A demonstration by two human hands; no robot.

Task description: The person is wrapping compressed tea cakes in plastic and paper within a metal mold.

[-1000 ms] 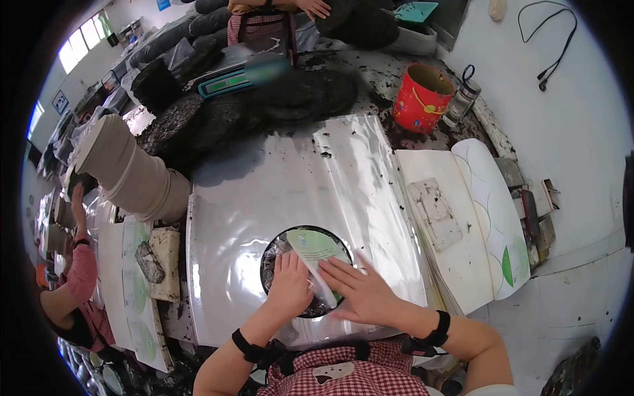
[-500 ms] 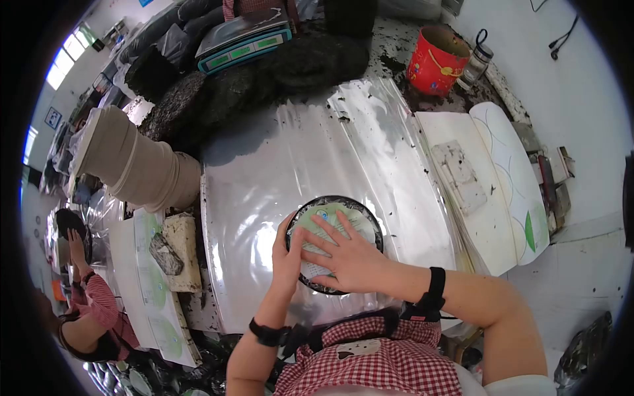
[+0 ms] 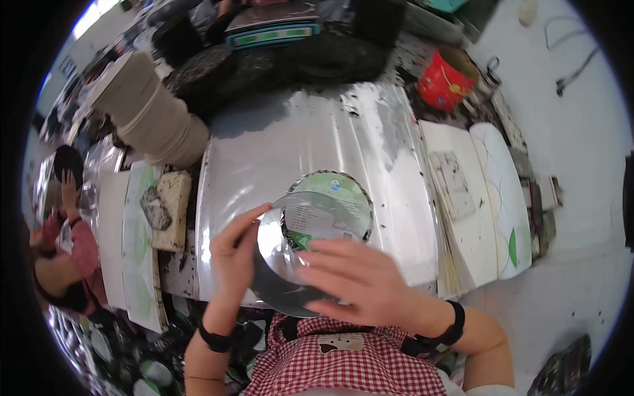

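A round cake of dark dried seaweed-like material point(image 3: 370, 210) with a round green-and-white printed label point(image 3: 347, 197) on top lies on the shiny plastic sheets point(image 3: 264, 158). My left hand point(image 3: 234, 254) pinches the edge of a clear plastic film point(image 3: 274, 277), which curls up at the near left side of the cake and partly overlaps the label. Over the film's right side hovers my right hand point(image 3: 366, 280), blurred, its fingers stretched and spread.
Left stands a tall stack of beige round discs point(image 3: 152, 112), beside label sheets weighted by a block point(image 3: 173, 204). At the back are dark round cakes point(image 3: 317, 59) and a scale point(image 3: 274, 36). A red bucket point(image 3: 446, 79) and paper stack point(image 3: 456, 191) are right. Another person point(image 3: 72, 257) works far left.
Both hands were laid on the labelled cake; they have moved toward me. The left hand now lifts a clear film, and the label is uncovered. The view has shifted a little.
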